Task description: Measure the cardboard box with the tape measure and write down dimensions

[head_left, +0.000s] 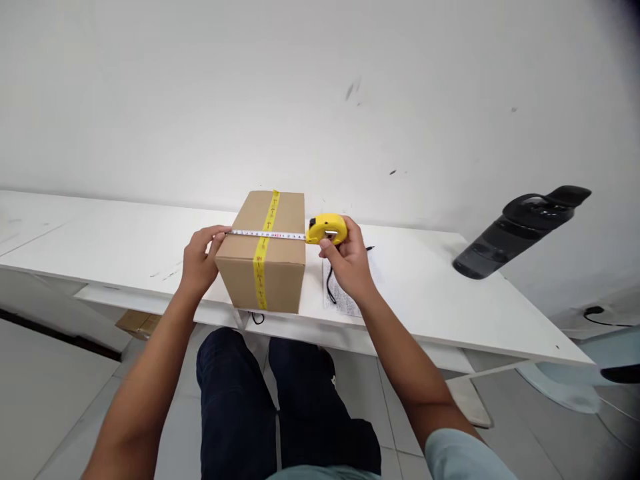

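A brown cardboard box (280, 263) sealed with yellow tape stands near the front edge of a white table (425, 293). A white measuring blade (267, 234) stretches across the box's top. My left hand (200, 260) pinches the blade's end at the box's upper left edge. My right hand (347, 263) grips the yellow tape measure case (327, 229) just off the box's right side.
A printed sheet of paper (345, 300) with a pen lies under my right hand. A dark cylindrical device (515, 233) leans at the table's right end near the white wall. A fan base (570, 383) and a cable sit on the floor at right. My dark trousers show below.
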Motion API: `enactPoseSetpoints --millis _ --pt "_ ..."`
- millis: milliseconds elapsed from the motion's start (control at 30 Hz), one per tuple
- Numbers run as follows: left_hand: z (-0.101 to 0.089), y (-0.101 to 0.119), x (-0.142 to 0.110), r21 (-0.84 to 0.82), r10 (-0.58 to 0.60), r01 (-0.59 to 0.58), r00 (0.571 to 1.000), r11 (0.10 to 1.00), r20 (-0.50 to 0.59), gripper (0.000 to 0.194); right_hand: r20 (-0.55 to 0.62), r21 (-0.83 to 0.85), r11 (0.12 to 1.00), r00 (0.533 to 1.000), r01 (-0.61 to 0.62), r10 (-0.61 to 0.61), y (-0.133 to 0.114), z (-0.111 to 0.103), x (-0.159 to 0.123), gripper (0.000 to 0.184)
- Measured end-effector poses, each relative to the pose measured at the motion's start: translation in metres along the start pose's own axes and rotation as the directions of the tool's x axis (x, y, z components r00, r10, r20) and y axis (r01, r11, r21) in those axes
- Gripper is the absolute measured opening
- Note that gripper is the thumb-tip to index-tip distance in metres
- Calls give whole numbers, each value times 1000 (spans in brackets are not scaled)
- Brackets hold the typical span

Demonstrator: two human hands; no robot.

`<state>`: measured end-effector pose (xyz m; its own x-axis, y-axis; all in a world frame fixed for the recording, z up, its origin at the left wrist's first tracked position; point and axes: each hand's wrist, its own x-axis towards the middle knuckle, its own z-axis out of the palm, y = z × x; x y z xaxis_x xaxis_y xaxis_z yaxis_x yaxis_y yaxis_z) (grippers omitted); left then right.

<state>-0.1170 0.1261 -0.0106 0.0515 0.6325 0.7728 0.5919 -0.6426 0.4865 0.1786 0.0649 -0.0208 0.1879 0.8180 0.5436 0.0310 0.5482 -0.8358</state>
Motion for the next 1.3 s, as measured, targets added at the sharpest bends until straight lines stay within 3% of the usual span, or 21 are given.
enactPoseSetpoints --millis 100,267,400,467,567,600,667,733,800,900,1000,1100,1167,1233,1300 --pt "5 -15 23 -21 -112 112 994 993 5 35 46 6 998 997 -58 58 11 16 34 64" --pt "-9 -18 50 51 -85 83 995 995 42 25 46 25 981 980 -195 194 9 29 76 71" --pt "-37 11 57 49 -60 59 998 997 17 23 36 126 991 999 -39 34 -16 25 62 66" --pt "-50 39 42 9 2 -2 999 1000 -47 23 43 129 989 996 69 -75 -30 18 35 57" --pt "-53 88 -10 -13 111 -113 990 994 -82 27 62 78 981 981 177 -182 -42 7 -21 52" --pt "-49 103 -33 -20 101 -102 994 995 -28 25 82 44 979 976 197 -200 -43 5 -40 52" --pt "-33 124 -79 -174 40 -45 999 984 -32 27 165 -7 970 957 242 -237 -39 3 -76 52" --pt "-12 134 -118 -365 -127 104 991 925 -40 32 241 -30 965 939 261 -246 -31 3 -103 50" --pt "10 134 -145 -507 -345 302 939 807 11 32 254 -54 971 943 234 -214 -19 2 -123 48" --pt "38 127 -164 -625 -581 561 788 543 204 35 177 -124 980 975 155 -131 1 -5 -139 43" --pt "57 124 -170 -639 -628 714 644 287 437 45 107 -253 965 993 76 -50 19 -17 -147 42" --pt "69 129 -168 -604 -549 789 555 111 625 58 136 -422 898 988 120 -69 32 -24 -148 29" --pt "77 134 -161 -558 -501 828 505 51 703 64 206 -529 805 961 268 -184 36 -29 -145 16" --pt "86 136 -149 -513 -489 856 474 62 732 67 310 -606 679 909 415 -279 35 -39 -136 14" --pt "96 134 -134 -519 -501 846 505 124 703 70 438 -654 573 865 494 -245 32 -59 -119 26"
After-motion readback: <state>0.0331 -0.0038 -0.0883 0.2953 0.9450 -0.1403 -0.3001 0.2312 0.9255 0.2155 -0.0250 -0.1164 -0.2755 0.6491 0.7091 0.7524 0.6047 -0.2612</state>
